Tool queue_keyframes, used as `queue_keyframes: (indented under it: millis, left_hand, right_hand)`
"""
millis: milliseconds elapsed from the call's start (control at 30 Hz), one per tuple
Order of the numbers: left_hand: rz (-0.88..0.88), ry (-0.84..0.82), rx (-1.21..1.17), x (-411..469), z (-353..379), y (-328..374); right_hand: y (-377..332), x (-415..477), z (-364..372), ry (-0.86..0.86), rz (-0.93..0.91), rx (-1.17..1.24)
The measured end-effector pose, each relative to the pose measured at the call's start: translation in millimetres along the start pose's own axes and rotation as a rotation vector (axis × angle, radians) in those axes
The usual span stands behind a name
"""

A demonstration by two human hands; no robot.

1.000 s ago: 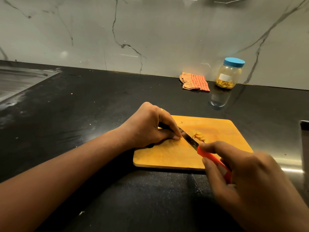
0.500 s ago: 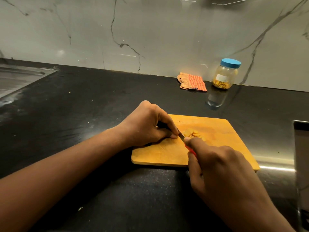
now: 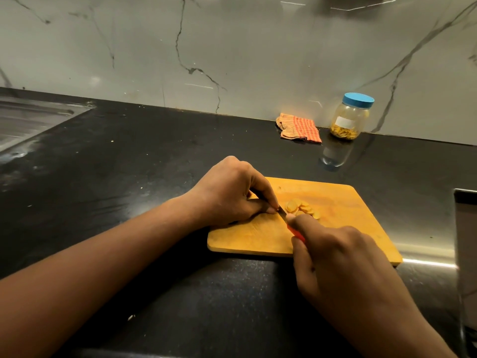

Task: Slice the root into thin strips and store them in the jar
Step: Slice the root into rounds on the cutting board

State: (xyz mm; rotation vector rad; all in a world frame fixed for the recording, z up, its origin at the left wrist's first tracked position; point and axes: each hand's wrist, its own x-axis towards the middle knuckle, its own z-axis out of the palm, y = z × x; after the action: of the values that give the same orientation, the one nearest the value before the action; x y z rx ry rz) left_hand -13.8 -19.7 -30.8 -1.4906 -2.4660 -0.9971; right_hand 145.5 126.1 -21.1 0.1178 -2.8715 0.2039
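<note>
Slicing was in hand: the left grip point(image 3: 229, 195) pinched the root stub, hidden under its fingertips point(image 3: 271, 210), on the cutting board point(image 3: 348, 202), while the right grip point(image 3: 340, 257) clenched the orange-handled knife point(image 3: 283, 213), blade just beside those fingertips. Cut rounds point(image 3: 302, 209) lay heaped right of the blade; the lidded jar point(image 3: 349, 117) stood well apart by the wall point(image 3: 258, 47). The next stroke likely called for the left fingertips to edge back, and the rounds wanted cutting into strips

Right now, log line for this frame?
phase: slicing | left hand: pinches root (hidden) | right hand: grips knife | slices: piled on cutting board | jar: lidded, by wall
</note>
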Motion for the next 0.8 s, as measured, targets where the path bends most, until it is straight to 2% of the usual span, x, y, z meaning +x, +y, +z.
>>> queue_keyframes:
  millis: [233, 400, 567, 800]
  left_hand:
    - [-0.032, -0.082, -0.102, -0.4, -9.4, -1.2]
    - [-0.046, -0.122, -0.169, -1.1, -14.2, -1.9]
    - [-0.108, -0.095, -0.243, -2.1, -19.2, -8.0]
    - [-0.119, -0.107, -0.234, -0.8, -13.9, -5.1]
  right_hand:
    - [15.0, -24.2, -20.6, 0.052, -0.094, 0.089]
    - [15.2, -20.8, -26.9, 0.029, -0.067, 0.16]
    - [13.6, -17.5, -23.8, 0.04, -0.057, 0.208]
    - [15.9, -20.2, -23.2, 0.034, -0.054, 0.26]
